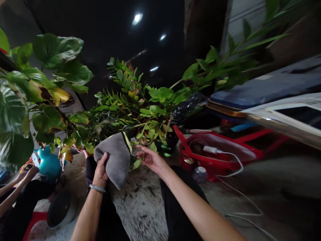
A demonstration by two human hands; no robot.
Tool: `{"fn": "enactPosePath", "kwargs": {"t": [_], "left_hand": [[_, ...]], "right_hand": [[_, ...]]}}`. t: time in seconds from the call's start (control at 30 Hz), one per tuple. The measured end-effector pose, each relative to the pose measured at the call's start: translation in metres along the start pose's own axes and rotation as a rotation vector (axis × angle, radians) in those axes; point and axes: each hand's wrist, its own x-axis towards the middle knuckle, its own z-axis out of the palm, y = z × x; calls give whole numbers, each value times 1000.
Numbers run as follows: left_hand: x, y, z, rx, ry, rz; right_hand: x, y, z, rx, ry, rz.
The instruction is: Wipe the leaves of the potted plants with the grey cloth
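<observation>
A grey cloth with a yellow-green and black edge hangs from my left hand, whose thumb presses on its near side. On that wrist is a pale bangle. My right hand is just right of the cloth, palm partly up, its fingers apart beside a small green leaf. It holds nothing that I can see. Beyond both hands stands a cluster of leafy green plants, some stems reaching down close to my right fingers.
Large leaves with yellow and brown patches spread at the left. Another person's hands are near a turquoise object and a dark bowl. At right are a red basket, a white cable and a small jar.
</observation>
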Motion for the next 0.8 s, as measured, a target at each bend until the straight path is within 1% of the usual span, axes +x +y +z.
{"fn": "enactPosePath", "kwargs": {"t": [0.03,0.1,0.23,0.33,0.4,0.47,0.57,0.73,0.8], "left_hand": [[-1,-3,4,-23,3,10],[-1,-15,12,-47,-3,-25],[-5,-43,22,-80,-64,-234],[-6,-52,27,-126,-111,-326],[-6,-50,30,-136,-122,-322],[-6,-47,32,-159,-118,-288],[-10,-47,30,-200,-109,-248],[-24,-68,22,-193,-13,-211],[-25,-75,22,-168,-33,-235]], "right_hand": [[-1,2,3,5,-28,5],[-3,5,8,24,-44,-12],[-8,7,13,11,3,-111],[-10,6,12,-59,-9,-81],[-8,6,10,-71,29,-78],[-5,8,7,-51,82,-99],[1,14,6,-11,114,-115],[5,20,11,30,143,-170],[4,19,13,33,153,-207]]}}
